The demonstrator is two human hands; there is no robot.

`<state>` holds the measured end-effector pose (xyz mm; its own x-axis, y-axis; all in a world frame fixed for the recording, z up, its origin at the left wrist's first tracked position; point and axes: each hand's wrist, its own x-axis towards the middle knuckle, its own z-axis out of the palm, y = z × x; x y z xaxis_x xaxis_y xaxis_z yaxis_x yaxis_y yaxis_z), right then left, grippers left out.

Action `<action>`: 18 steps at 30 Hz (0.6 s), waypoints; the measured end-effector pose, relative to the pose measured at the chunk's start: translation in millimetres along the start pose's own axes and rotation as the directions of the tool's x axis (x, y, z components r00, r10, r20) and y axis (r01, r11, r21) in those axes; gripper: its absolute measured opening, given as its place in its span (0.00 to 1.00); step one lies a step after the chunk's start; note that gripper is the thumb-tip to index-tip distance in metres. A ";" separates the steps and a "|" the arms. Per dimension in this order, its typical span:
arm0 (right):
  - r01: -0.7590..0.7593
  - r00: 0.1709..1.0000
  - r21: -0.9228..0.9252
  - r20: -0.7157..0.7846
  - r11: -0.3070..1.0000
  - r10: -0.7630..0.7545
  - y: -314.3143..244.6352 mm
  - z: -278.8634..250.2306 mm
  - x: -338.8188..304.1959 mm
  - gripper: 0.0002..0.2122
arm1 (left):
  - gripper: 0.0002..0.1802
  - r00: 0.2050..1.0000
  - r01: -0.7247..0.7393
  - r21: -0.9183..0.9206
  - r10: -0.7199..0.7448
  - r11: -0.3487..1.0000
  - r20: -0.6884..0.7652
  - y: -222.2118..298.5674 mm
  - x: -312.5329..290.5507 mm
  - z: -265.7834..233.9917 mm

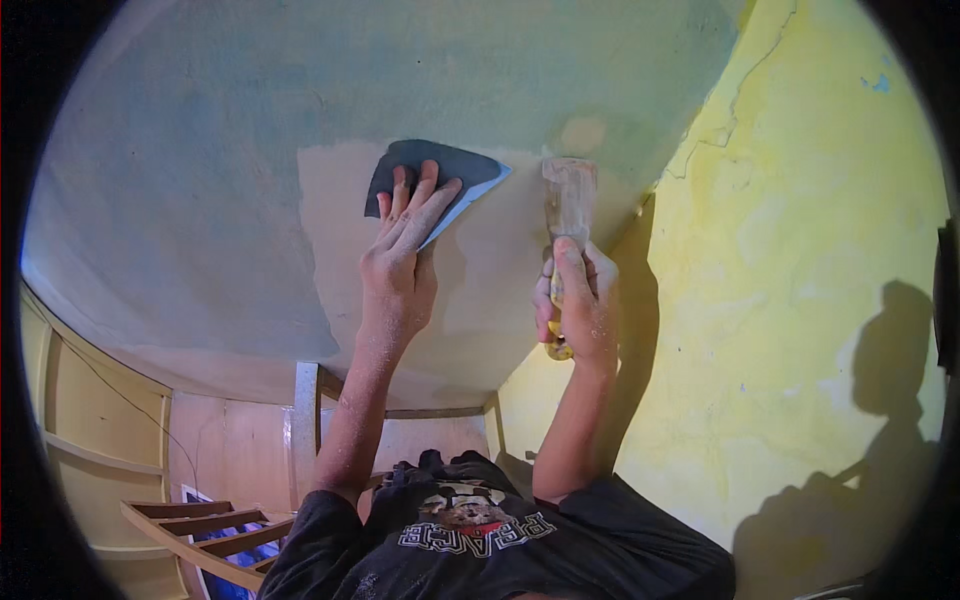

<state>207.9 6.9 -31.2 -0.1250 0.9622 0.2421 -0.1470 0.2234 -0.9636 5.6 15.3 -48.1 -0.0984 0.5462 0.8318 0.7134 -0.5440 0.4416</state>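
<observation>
My left hand lies over a dark sheet of sandpaper up on the pale patch of the ceiling. Those fingers are stretched out and slightly apart across the sheet, not curled round it; my thumb's place I can't make out. A light blue edge shows along the sheet's right side, where a corner points toward my other tool.

My right hand is clamped round the yellow handle of a scraper, thumb laid along it, blade pointing up just beside the patch — whether it touches the ceiling I can't tell. A small pale spot sits just past the blade's end, and the yellow wall rises to my right.

I take this to be the smoothing step: rubbing down filler, with white dust on both my arms. The next move, as I judge it, calls for flat, even pressure from my left fingers toward the patch's edges — and for keeping the scraper's corner from gouging the filler.
</observation>
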 end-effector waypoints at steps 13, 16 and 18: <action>0.029 0.997 -0.034 -0.076 0.999 -0.032 1.8 0.3 1.3 0.16 | 0.31 1.000 -0.006 -0.020 0.007 1.000 0.028 -0.8 -1.3 2.2; 0.045 0.996 -0.039 -0.073 0.998 -0.048 -0.9 3.2 5.9 0.17 | 0.31 1.000 -0.016 -0.002 0.016 1.000 0.020 -3.4 -0.1 2.1; 0.030 0.996 -0.016 -0.078 0.999 -0.031 4.2 0.6 3.3 0.17 | 0.31 0.999 -0.019 -0.003 0.020 1.000 0.027 -2.8 -1.7 1.8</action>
<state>206.3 11.0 -34.4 -0.0433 0.9639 0.2626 -0.1345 0.2549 -0.9576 5.0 17.0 -51.4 -0.0655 0.5527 0.8308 0.7129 -0.5567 0.4265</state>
